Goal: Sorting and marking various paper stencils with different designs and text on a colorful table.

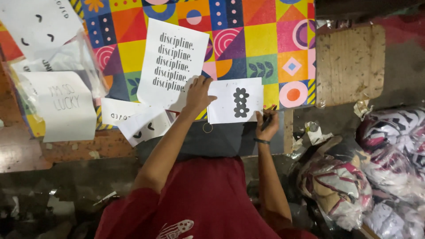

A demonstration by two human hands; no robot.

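My left hand (198, 94) presses flat on the left edge of a small white sheet (221, 102) printed with a black flower-like shape. That sheet lies at the near edge of a colourful patterned mat (261, 40). My right hand (267, 124) sits at the sheet's lower right corner, closed around a dark slim tool (267, 118); whether it is a pen or a knife I cannot tell. A taller white sheet (175, 59) with lines of black text lies just left of my left hand, partly under it.
More white printed sheets (66, 104) and a clear plastic sleeve (86, 53) lie at the left. A bare wooden board (349, 64) is at the right. Plastic bags of printed fabric (376, 163) pile up at the lower right. Paper scraps (315, 132) lie about.
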